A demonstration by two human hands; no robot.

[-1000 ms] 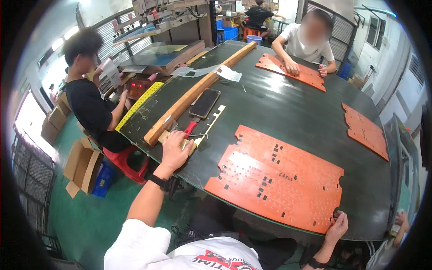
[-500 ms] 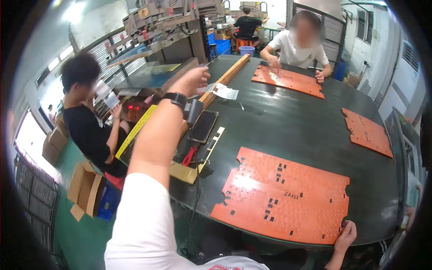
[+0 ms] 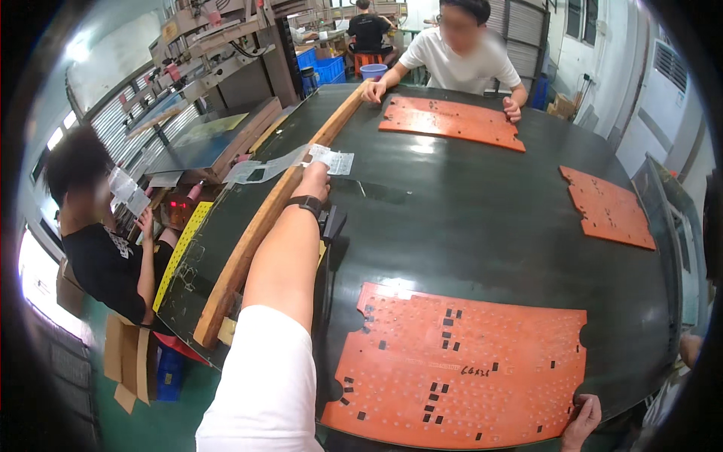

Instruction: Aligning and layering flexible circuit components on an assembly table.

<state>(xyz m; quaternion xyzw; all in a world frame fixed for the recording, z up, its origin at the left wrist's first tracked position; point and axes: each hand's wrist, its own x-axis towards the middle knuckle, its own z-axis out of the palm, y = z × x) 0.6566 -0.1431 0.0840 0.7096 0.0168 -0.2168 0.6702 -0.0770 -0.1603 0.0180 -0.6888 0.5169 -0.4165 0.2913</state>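
Note:
My left hand (image 3: 316,181) reaches across the table, its fingers closed on a thin translucent sheet with white printed patches (image 3: 340,161). That sheet lies across a long wooden bar (image 3: 256,239). A dark strap and a black device (image 3: 334,224) sit at my left wrist. Close to me lies a large orange perforated panel (image 3: 520,339) with black rectangular marks, handwriting and notched edges. At its lower right corner my right hand (image 3: 584,422) grips the edge by a notch, fingertips partly hidden. My left forearm covers part of the table beside the bar.
Two smaller orange panels lie farther off, one at the far side (image 3: 452,124) before a person in white, another at the right (image 3: 608,207). A person in black at the left holds a sheet (image 3: 129,190). A yellow perforated strip (image 3: 181,256) lines the left edge.
My left hand has come down from above the bar onto the translucent sheet. The view has shifted; my forearm now hides the phone and red-handled tool. The far person's hand left the panel for the bar's end.

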